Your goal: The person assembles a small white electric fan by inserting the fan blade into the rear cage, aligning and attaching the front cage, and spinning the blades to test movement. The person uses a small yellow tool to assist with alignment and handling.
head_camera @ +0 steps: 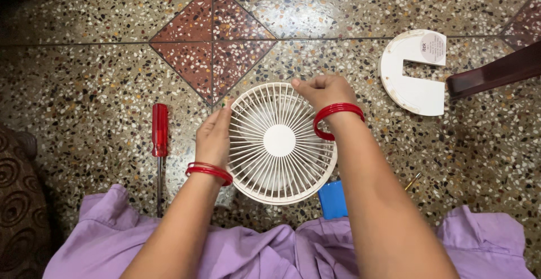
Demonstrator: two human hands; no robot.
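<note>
- Fan grille (279, 142): a round white plastic part with thin ribs running out from a solid centre disc; it lies flat on the floor, directly in front of the person's lap and between both hands.
- Handling, as a judgement: light and fairly stiff at the rim, but the ribs look thin and likely to bend or snap. Take hold at the outer ring, not at the ribs. The smooth plastic may slip.
- Left hand (213, 138): rests against the left rim, fingers pressed together and laid along the edge.
- Right hand (324, 91): sits at the upper right rim, fingers curled and pinching the edge.
- Blue object (333, 199): partly hidden under the right forearm, just beside the grille.
- Red screwdriver (160, 144): lies on the floor left of the left hand, apart from it.
- Floor (101, 76): hard speckled terrazzo with a red diamond inlay, polished and reflective.
- White U-shaped stand (412, 76): lies further off at the right, near a dark wooden leg (496, 71).
</note>
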